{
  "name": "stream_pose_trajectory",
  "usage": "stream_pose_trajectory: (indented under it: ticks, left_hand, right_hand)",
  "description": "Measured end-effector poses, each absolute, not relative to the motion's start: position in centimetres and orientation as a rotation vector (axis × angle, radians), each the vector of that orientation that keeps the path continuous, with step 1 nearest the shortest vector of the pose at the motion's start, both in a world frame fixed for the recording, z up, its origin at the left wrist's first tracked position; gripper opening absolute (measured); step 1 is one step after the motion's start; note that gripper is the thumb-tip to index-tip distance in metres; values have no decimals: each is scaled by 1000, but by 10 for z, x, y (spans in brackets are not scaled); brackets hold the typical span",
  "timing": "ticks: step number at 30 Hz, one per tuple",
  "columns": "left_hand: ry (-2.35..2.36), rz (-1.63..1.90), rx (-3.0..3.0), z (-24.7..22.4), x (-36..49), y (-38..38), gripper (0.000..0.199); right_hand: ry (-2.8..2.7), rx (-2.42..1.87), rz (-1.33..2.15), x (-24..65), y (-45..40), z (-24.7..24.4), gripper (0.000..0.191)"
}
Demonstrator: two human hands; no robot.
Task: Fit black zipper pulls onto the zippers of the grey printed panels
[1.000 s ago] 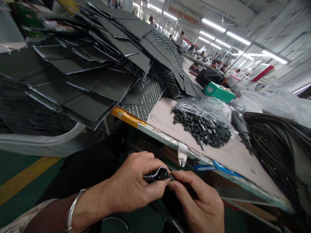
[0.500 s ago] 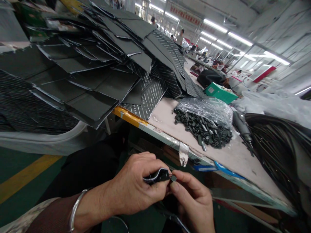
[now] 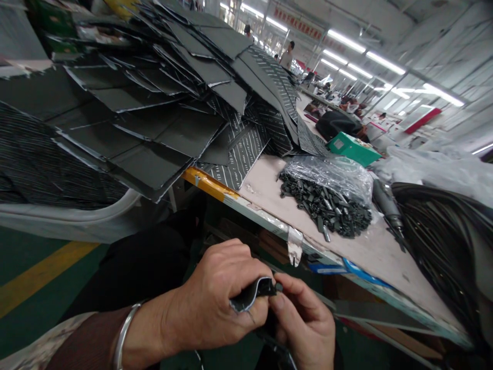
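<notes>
In my left hand (image 3: 227, 293), its fingers closed, is a piece of dark fabric (image 3: 250, 295) with a pale cut edge, folded and bulging out between thumb and forefinger. My right hand (image 3: 306, 321) meets it at the right. Thumb and forefinger there pinch a small dark piece (image 3: 278, 288), which looks like a zipper slider, against the end of the fabric. More dark material hangs below the two hands. The exact contact between slider and fabric is hidden by the fingers.
A heap of small dark zipper sliders (image 3: 327, 208) lies under clear plastic on the worktable (image 3: 265, 177). Stacked dark fabric panels (image 3: 154, 133) overhang its left end. A dark hand tool (image 3: 386, 205), coiled black strips (image 3: 435, 231) and a green box (image 3: 354, 147) are farther right.
The small dark piece has turned and sits lower against the fabric end, partly behind my right fingers. The fabric fold in my left hand bulges wider. The view has shifted slightly.
</notes>
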State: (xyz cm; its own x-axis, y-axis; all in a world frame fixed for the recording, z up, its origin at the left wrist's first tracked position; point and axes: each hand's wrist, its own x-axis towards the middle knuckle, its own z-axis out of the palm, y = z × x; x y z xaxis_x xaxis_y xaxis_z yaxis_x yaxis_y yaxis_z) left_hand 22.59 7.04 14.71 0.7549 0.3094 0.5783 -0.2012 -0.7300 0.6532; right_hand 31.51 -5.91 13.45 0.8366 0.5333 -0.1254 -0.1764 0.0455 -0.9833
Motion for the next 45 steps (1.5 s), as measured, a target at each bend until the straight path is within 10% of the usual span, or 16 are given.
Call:
stream_pose_trajectory:
  ticks: [45]
  left_hand:
    - [-179,994,2349,146,222,69,13]
  right_hand:
    - [-442,-1270,637,317,-68,130,20]
